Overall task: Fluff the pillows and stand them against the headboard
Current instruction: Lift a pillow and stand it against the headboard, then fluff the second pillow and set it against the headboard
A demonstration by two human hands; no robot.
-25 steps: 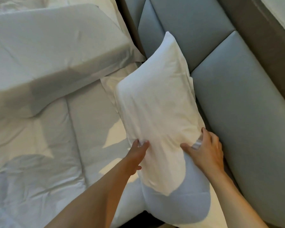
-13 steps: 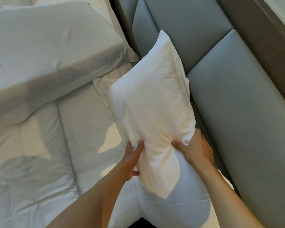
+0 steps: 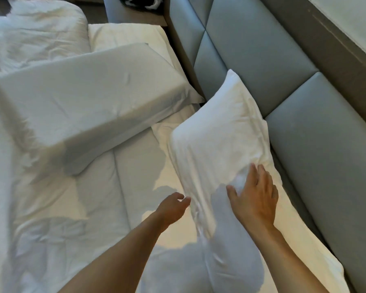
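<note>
Both hands (image 3: 255, 199) loose on white pillow (image 3: 218, 140) (no labels legible).

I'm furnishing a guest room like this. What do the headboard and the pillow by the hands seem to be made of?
Headboard: padded panels in smooth grey-blue covering with a soft sheen and stitched seams; it looks like leather or vinyl, though I can't tell which.
Pillow: white woven cloth case, matte and finely creased, probably cotton or a blend. It dents and folds easily, so the filling seems soft; its kind is hidden.
</note>
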